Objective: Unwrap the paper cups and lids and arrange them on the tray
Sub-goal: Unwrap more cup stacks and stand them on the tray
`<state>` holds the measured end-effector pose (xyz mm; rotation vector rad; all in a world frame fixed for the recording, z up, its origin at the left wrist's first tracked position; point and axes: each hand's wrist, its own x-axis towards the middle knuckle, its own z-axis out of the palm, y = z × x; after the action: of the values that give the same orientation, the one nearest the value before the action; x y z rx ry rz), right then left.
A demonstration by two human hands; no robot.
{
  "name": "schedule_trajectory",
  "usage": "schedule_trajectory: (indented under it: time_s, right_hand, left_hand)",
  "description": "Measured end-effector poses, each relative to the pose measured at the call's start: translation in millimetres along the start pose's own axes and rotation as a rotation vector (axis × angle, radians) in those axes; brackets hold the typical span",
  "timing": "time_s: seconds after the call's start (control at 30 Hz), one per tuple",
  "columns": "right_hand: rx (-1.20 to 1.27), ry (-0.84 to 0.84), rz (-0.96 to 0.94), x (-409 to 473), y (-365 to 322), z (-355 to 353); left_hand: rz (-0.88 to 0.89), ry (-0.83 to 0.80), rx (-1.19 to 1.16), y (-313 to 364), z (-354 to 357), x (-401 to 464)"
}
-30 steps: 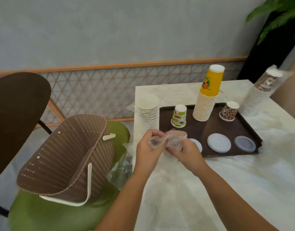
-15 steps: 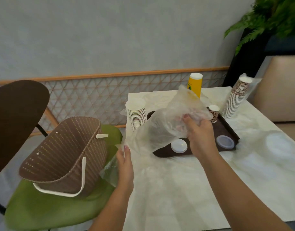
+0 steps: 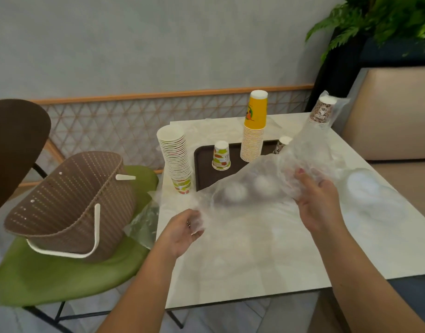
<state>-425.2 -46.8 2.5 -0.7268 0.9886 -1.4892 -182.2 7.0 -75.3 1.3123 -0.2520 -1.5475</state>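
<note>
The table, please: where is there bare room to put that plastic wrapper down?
The near half of the table, between both hands and the front edge, is bare. Its far half is crowded: the tray, the cup stacks, and the wrapper held by the left hand and right hand.

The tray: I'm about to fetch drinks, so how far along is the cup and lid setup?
Partly done. The tray already holds the yellow cup stack and a small green-patterned cup. Both hands, left hand and right hand, hold an empty plastic wrapper. Left: the brown-patterned stack still sits wrapped, and the white stack stands off the tray.
</note>
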Motion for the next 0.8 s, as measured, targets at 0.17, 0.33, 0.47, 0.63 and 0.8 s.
schedule_trajectory:
  time_s: [0.17,0.33,0.47,0.63,0.8]
  right_hand:
    - [0.014,-0.024,0.012,-7.3,-7.3,-27.8]
    - [-0.039,0.038,-0.017,-10.1,-11.3,-52.4]
    - [-0.14,0.112,-0.012,-10.8,-5.9,-75.8]
    - [-0.254,0.198,0.008,-10.4,7.5,-104.0]
    - [-0.241,0.227,0.092,-5.6,21.7,-128.9]
  left_hand:
    - [0.0,-0.035,0.1,-8.8,16.3,-7.9]
    - [0.205,0.066,0.19,-25.6,28.5,-13.9]
    - [0.311,0.117,0.161,-35.1,25.8,-16.8]
    - [0.516,0.189,0.214,-46.0,7.6,-17.2]
    - [0.63,0.299,0.448,-56.9,-14.9,-7.7]
